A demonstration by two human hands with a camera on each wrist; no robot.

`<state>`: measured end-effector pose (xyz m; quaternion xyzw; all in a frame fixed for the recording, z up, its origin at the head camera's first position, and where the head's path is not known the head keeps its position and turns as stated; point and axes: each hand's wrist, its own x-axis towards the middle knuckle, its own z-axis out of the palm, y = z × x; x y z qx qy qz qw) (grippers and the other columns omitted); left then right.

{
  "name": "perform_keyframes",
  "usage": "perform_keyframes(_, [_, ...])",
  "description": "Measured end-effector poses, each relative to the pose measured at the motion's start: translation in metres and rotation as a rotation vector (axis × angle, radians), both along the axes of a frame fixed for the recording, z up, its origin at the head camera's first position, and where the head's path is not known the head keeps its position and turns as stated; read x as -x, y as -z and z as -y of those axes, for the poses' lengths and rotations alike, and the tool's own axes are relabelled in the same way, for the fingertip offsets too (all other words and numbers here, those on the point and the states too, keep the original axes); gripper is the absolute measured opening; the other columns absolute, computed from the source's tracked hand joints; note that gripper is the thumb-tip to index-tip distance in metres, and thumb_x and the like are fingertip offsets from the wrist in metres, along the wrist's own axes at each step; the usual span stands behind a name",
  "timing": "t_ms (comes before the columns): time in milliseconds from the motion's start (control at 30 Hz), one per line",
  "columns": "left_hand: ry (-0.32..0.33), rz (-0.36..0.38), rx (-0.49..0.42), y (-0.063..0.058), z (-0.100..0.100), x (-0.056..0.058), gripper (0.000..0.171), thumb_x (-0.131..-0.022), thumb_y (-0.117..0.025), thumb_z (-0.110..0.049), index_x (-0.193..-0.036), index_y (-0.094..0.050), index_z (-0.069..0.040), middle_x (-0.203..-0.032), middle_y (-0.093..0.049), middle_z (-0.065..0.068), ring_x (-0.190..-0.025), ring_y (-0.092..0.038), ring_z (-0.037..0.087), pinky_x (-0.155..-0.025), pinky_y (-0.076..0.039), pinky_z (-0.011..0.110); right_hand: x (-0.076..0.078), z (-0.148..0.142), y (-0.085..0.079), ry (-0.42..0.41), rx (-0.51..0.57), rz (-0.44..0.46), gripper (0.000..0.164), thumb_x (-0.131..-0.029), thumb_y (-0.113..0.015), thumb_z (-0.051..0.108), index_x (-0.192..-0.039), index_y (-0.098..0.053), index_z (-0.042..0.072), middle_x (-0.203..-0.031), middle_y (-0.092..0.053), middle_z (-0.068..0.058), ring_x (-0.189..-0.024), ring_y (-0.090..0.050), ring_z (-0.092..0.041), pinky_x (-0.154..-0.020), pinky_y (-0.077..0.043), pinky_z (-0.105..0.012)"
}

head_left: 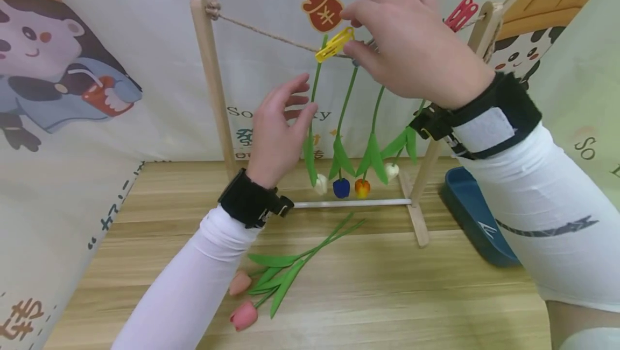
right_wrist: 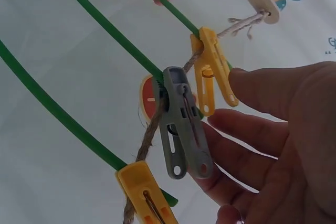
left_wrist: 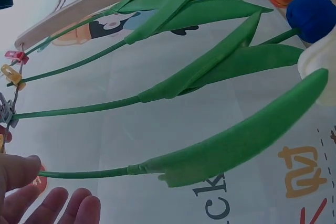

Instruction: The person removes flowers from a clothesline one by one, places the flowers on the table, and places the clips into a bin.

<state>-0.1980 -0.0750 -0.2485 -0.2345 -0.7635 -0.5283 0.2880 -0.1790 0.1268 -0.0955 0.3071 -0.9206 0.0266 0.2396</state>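
Observation:
A white tulip (head_left: 321, 184) hangs head down from the twine (head_left: 271, 33), its stem clipped by a yellow clothespin (right_wrist: 210, 72). My right hand (head_left: 407, 43) is at this clothespin, thumb beside one handle and fingers loosely bent near the other; the handles stand apart. My left hand (head_left: 282, 129) is beside the white tulip's stem, its thumb and fingers spread apart. Farther right hang a blue tulip (head_left: 341, 188), an orange tulip (head_left: 362, 188) and another white tulip (head_left: 391, 171). A grey clothespin (right_wrist: 184, 124), a second yellow clothespin (right_wrist: 144, 192) and a red clothespin (head_left: 461, 14) are on the twine.
Two pink tulips (head_left: 244, 315) lie on the wooden table (head_left: 387, 291) in front of the frame. Wooden posts (head_left: 213, 81) hold the twine, with a white rod (head_left: 353, 203) low between them. A blue tray (head_left: 474, 221) stands at the right, partly behind my right arm.

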Motion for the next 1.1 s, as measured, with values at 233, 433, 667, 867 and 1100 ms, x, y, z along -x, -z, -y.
perform_keyframes(233, [-0.012,0.03,0.001,-0.002,-0.004,0.007,0.035,-0.101,-0.07,-0.001,-0.136,-0.068,-0.003,-0.121,-0.072,0.011,-0.105,-0.07,0.021,-0.09,-0.059,0.028,0.007,0.004,0.0,-0.002,-0.006,0.041,0.038,-0.11,-0.06,0.022,-0.14,-0.065,0.0,-0.132,-0.067,-0.019,-0.117,-0.046,-0.04,-0.095,-0.024,-0.056])
perform_keyframes(433, [-0.027,0.042,0.001,-0.003,-0.003,0.007,0.031,-0.1,-0.07,0.002,-0.132,-0.07,-0.002,-0.112,-0.072,0.011,-0.097,-0.07,0.019,-0.083,-0.061,0.032,0.008,0.006,0.002,0.001,0.001,0.026,0.034,-0.112,-0.056,0.02,-0.137,-0.067,-0.001,-0.13,-0.068,-0.02,-0.117,-0.046,-0.04,-0.096,-0.023,-0.056])
perform_keyframes(667, [-0.029,0.041,0.014,-0.001,0.0,0.008,0.03,-0.101,-0.07,0.001,-0.13,-0.07,-0.001,-0.111,-0.072,0.011,-0.096,-0.069,0.02,-0.081,-0.06,0.03,0.009,0.008,0.005,-0.029,0.05,-0.021,0.028,-0.111,-0.059,0.017,-0.127,-0.072,-0.001,-0.122,-0.072,-0.018,-0.115,-0.049,-0.038,-0.093,-0.019,-0.052])
perform_keyframes(867, [-0.029,0.045,0.024,0.003,0.003,0.006,0.03,-0.101,-0.071,0.001,-0.13,-0.071,-0.001,-0.111,-0.073,0.011,-0.095,-0.069,0.021,-0.079,-0.061,0.031,0.01,0.007,0.008,-0.062,0.114,-0.056,0.025,-0.109,-0.062,0.016,-0.121,-0.075,-0.002,-0.116,-0.075,-0.017,-0.111,-0.051,-0.036,-0.092,-0.019,-0.051])
perform_keyframes(1100, [-0.03,0.052,0.025,0.009,0.005,0.005,0.029,-0.101,-0.07,0.001,-0.13,-0.071,-0.001,-0.11,-0.073,0.011,-0.097,-0.07,0.021,-0.081,-0.061,0.031,0.008,0.002,0.009,-0.092,0.153,-0.087,0.021,-0.108,-0.063,0.011,-0.117,-0.077,-0.002,-0.113,-0.076,-0.016,-0.109,-0.053,-0.035,-0.095,-0.024,-0.051])
